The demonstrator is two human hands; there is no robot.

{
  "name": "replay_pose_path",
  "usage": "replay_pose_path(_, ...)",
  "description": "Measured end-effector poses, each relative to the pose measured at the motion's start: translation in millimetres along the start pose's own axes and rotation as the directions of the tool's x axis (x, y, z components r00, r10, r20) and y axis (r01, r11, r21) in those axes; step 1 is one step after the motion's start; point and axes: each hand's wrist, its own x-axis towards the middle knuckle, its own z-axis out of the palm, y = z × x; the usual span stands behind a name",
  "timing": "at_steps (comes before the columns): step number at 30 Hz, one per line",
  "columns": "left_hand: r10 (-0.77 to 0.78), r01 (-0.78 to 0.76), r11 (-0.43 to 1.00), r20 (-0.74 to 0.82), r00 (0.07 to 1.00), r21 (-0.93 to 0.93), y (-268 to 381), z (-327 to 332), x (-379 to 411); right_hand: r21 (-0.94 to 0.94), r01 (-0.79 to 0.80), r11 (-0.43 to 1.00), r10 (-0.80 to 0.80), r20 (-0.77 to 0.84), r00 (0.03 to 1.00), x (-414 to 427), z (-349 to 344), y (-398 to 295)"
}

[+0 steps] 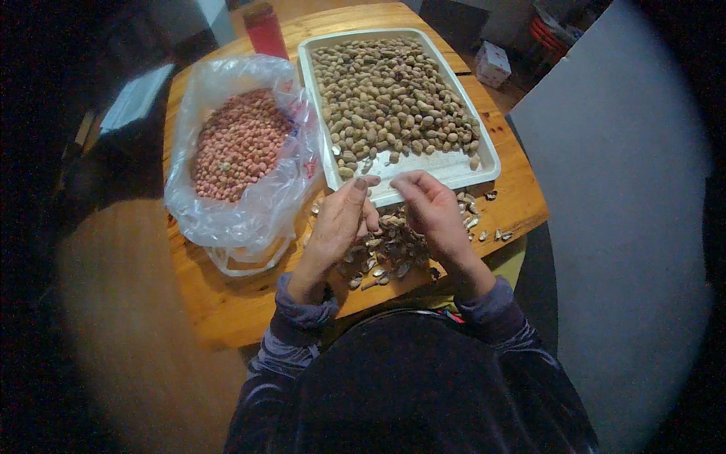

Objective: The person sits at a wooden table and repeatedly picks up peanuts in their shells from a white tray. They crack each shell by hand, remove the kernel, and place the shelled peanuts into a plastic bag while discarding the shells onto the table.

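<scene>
My left hand (pixel 339 221) is over the near left corner of a white tray (pixel 490 164), its fingers bent; whether it holds anything is unclear. Close to its right, my right hand (pixel 430 209) has thumb and fingertips drawn together, and what may be between them is too small to tell. Unshelled peanuts (pixel 391 96) cover most of the tray, except its near part. Broken peanut shells (pixel 397 247) lie in a heap on the table below both hands. To the left, a clear plastic bag (pixel 238 224) stands with its mouth spread around shelled pink peanut kernels (pixel 244 142).
The wooden table (pixel 227 306) has rounded edges. A red container (pixel 265 31) stands at its far left edge, behind the bag. A white box (pixel 492 64) is on the floor beyond the table, and a large pale panel (pixel 618 198) rises along the right.
</scene>
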Motion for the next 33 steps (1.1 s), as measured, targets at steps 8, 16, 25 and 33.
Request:
replay_pose_path(8, -0.031, -0.015, 0.97, -0.182, 0.983, -0.242, 1.5, 13.0, 1.7, -0.687, 0.356, 0.633, -0.344, 0.162, 0.925, -7.8, 25.6, 0.6)
replay_pose_path(16, -0.087, 0.165, 0.855, 0.177, 0.98, -0.492, -5.6, -3.4, 3.3, -0.076, 0.042, 0.996, -0.038, 0.062, 0.997, -1.8, 14.8, -0.5)
replay_pose_path(25, -0.051, 0.195, 0.796, 0.259, 0.965, -0.572, 0.0, -5.2, 1.1, 0.007, 0.031, 0.999, -0.032, 0.137, 0.99, -5.4, 17.2, -9.2)
replay_pose_path(33, -0.114, 0.153, 0.886, 0.114, 0.987, -0.438, -8.6, -0.1, 0.5, -0.655, 0.233, 0.719, -0.132, 0.2, 0.971, -7.6, 7.7, -27.2)
